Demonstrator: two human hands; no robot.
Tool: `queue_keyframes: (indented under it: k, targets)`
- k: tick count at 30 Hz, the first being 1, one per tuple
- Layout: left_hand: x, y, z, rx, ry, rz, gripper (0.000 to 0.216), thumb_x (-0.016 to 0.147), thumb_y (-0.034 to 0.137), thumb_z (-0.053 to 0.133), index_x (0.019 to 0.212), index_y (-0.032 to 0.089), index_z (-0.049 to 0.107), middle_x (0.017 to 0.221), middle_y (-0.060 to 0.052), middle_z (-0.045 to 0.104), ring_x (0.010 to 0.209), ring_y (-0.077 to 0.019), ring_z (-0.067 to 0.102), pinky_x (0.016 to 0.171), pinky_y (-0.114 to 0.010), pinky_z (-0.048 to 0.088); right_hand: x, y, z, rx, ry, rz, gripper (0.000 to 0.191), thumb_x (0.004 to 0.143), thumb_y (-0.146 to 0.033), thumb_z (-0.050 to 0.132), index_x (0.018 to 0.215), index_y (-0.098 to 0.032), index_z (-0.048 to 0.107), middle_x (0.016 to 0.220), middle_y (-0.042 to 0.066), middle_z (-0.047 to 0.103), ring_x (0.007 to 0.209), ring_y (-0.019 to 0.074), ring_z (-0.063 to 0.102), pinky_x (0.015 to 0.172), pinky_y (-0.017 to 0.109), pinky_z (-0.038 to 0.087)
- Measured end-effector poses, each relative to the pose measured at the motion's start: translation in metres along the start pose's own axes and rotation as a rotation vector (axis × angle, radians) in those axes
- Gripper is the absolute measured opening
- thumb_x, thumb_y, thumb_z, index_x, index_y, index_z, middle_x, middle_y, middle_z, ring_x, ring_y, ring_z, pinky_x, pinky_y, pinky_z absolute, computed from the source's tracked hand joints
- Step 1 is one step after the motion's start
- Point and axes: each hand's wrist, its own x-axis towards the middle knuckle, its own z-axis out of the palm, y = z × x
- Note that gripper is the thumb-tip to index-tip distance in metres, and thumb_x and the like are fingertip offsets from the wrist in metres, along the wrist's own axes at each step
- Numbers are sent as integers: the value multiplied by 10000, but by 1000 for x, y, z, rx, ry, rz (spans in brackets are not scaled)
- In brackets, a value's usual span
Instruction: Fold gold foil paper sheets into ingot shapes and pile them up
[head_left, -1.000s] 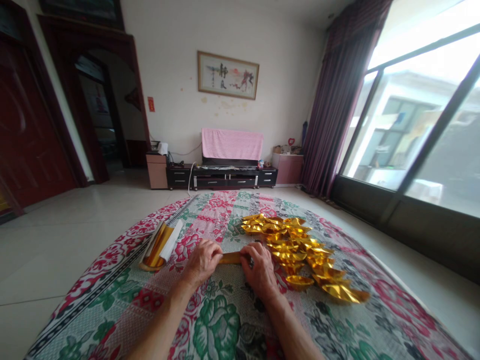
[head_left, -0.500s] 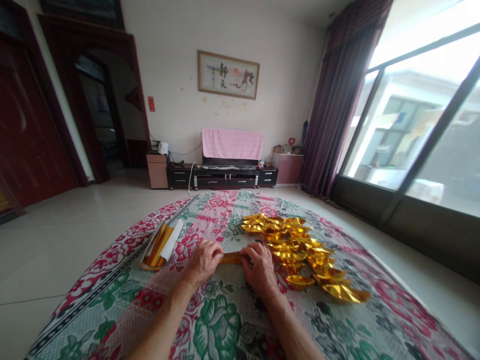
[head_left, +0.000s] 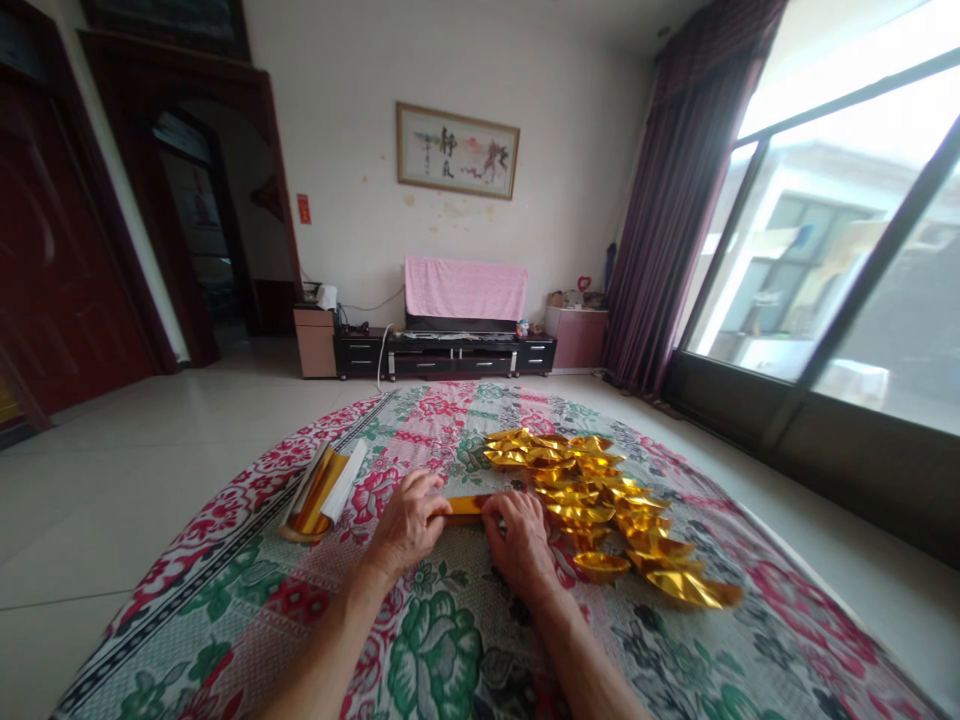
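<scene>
A strip of gold foil paper [head_left: 463,507] lies on the floral cloth [head_left: 442,650] between my two hands. My left hand [head_left: 407,520] pinches its left end with thumb and fingers. On the strip's right end rests my right hand [head_left: 520,535], its fingers curled over the paper. Much of the strip is hidden under my fingers. Just right of my right hand spreads a heap of folded gold paper ingots [head_left: 600,495].
A stack of flat gold and white sheets [head_left: 322,490] lies on the cloth to the left. Tiled floor surrounds the cloth. A low TV cabinet [head_left: 457,352] with a pink cover stands at the far wall, a large window [head_left: 840,250] at right.
Both hands have shifted slightly away from me along the cloth, and the gold strip now shows more between them, folded up a little.
</scene>
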Motion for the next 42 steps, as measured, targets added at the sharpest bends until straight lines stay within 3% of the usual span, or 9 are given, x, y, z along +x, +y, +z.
queue_keyframes:
  k: [5, 10, 15, 20, 26, 30, 34, 42]
  targets:
    - [3, 6, -3, 37, 57, 28, 173, 729, 69, 533, 714, 198, 647, 874, -48, 547, 960, -193, 461, 870, -349, 412, 2, 0, 0, -11, -15, 12, 114, 817, -130, 468, 839, -202, 553, 821, 15, 587, 832, 165, 490, 878, 336, 286]
    - [2, 10, -5, 59, -14, 24, 171, 741, 86, 529, 701, 199, 651, 790, -42, 544, 896, -188, 465, 816, -335, 420, 1, -2, 0, -16, -97, -18, 155, 750, -86, 481, 771, -209, 574, 812, 17, 571, 821, 170, 474, 830, 317, 307]
    - [-4, 4, -4, 73, -97, -62, 140, 644, 96, 575, 668, 206, 658, 873, -49, 569, 965, -207, 461, 863, -350, 403, 0, -5, -2, -23, -155, 27, 174, 662, -57, 486, 708, -203, 567, 799, 13, 571, 822, 169, 482, 811, 313, 307]
    - [-8, -9, -4, 62, -145, -174, 195, 582, 76, 539, 672, 200, 659, 823, -50, 585, 905, -207, 489, 832, -344, 416, -1, -5, -2, -24, -188, 51, 203, 644, -71, 491, 745, -211, 599, 798, 19, 571, 817, 171, 488, 801, 314, 308]
    - [2, -4, -15, 65, 56, -196, 273, 629, 13, 411, 704, 181, 613, 779, -38, 600, 832, -178, 524, 812, -302, 416, -1, -6, -2, 0, -214, 64, 263, 681, -100, 502, 849, -247, 641, 852, 23, 570, 843, 177, 483, 802, 314, 315]
    - [5, 11, -15, -89, -107, -139, 203, 698, 86, 465, 768, 192, 622, 763, -11, 610, 733, -136, 545, 704, -240, 429, -1, -6, -3, -1, -212, 67, 250, 688, -104, 504, 841, -242, 646, 847, 22, 563, 838, 172, 483, 796, 307, 320]
    - [-1, 13, -7, -71, -251, -160, 82, 722, 260, 588, 704, 204, 645, 756, -17, 591, 761, -144, 541, 704, -240, 415, -1, -6, -2, -8, -202, 67, 224, 689, -116, 521, 825, -239, 650, 834, 19, 564, 828, 169, 490, 781, 300, 331]
    - [-6, 6, -3, -42, -307, -217, 217, 809, 266, 503, 664, 204, 653, 730, -19, 575, 762, -130, 533, 714, -231, 395, 0, -4, -6, 69, -184, 61, 173, 778, -168, 493, 781, -214, 660, 837, 27, 573, 800, 142, 530, 746, 256, 383]
